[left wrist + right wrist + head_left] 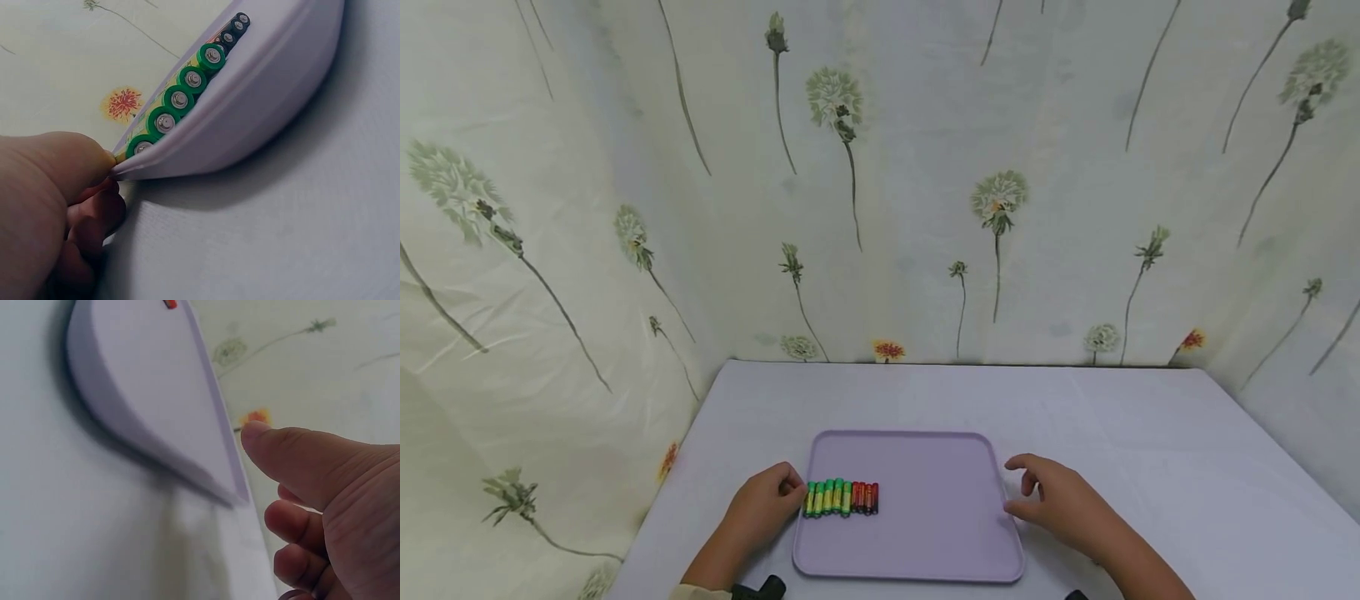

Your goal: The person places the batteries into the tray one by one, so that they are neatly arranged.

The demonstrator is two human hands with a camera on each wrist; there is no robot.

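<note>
A lilac tray (pixel 940 500) lies on the table and carries a row of batteries at its left side. Several larger green-and-yellow batteries (pixel 828 497) stand side by side, followed by several thinner red-and-black ones (pixel 865 498). My left hand (pixel 769 502) pinches the tray's left rim right beside the first green battery; in the left wrist view the thumb (pixel 69 156) lies at the rim with the fingers curled below. By the right rim is my right hand (pixel 1060 504), thumb and fingers parted with nothing between them. The right wrist view shows a gap between its thumb (pixel 281 440) and the tray.
A pale cloth covers the table (pixel 1112 417), which reaches back to a flower-printed curtain (pixel 910 208). Dark wrist gear (pixel 763 588) shows at the bottom edge near the left forearm.
</note>
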